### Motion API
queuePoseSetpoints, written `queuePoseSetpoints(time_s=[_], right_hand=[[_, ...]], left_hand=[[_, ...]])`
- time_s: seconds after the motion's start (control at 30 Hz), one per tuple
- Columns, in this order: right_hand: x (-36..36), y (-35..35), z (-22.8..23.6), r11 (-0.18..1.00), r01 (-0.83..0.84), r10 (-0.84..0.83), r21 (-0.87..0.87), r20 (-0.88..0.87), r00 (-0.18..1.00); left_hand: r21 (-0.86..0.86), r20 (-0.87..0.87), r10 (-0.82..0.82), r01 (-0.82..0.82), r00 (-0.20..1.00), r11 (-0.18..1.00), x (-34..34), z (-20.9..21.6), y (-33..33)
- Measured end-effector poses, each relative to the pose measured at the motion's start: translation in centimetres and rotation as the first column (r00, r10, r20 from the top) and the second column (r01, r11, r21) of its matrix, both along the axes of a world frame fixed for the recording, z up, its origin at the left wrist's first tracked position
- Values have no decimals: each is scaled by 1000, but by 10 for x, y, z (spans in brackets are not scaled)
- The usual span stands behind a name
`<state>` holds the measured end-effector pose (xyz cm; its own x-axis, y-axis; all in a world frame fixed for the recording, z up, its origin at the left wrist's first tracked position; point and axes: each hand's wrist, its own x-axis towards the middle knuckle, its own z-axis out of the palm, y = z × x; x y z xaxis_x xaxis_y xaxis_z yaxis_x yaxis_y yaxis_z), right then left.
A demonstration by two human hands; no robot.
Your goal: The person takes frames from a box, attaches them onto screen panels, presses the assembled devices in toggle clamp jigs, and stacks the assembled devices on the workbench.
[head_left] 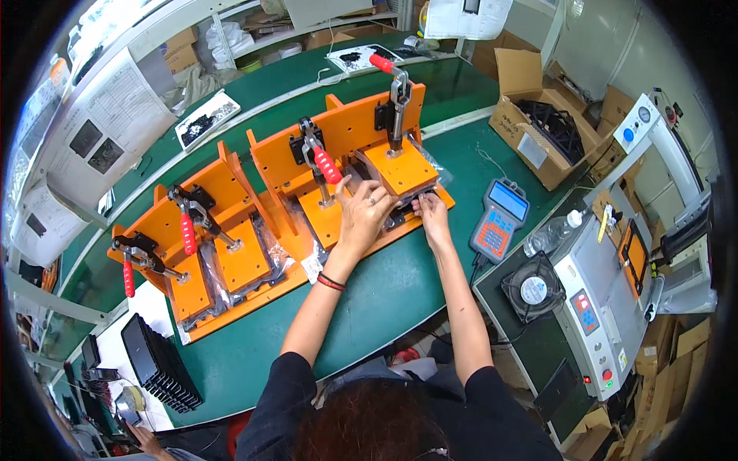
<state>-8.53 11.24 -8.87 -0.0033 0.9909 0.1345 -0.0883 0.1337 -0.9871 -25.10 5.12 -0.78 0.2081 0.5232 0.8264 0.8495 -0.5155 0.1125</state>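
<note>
My left hand [364, 211], with a ring and a red-black wristband, bends over the front left corner of the rightmost orange clamping block [396, 169]. Its thumb and forefinger come together at a dark piece under the block's front edge; their tips are partly hidden. The outer fingers lie near the red handle [327, 164] of a toggle clamp. Just right of it, my right hand [432, 215] pinches at the same edge, and whatever is between its fingertips is too small to name. A toggle clamp [397, 111] with its red handle raised presses on this block.
Further orange clamping blocks [244, 250] stand left on the orange fixture [292, 270]. Black frames [154, 365] are stacked front left. To the right are a handheld blue-grey device [500, 219], a fan [533, 289], a bottle [553, 233], a grey machine [607, 338] and a cardboard box [530, 154].
</note>
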Motion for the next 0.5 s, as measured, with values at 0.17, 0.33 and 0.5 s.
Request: queuePoseSetpoints(time_s=[0.17, 0.33, 0.5], right_hand=[[-2, -1, -6, 999, 47, -46, -17, 12, 999], [-7, -4, -3, 999, 44, -44, -31, -12, 999], [3, -38, 5, 989, 93, -102, -113, -72, 992]], left_hand=[[-37, 11, -36, 37, 999, 999, 1, 1, -4], [-55, 31, -27, 29, 999, 998, 4, -1, -5], [-131, 64, -64, 72, 996, 989, 12, 19, -20]])
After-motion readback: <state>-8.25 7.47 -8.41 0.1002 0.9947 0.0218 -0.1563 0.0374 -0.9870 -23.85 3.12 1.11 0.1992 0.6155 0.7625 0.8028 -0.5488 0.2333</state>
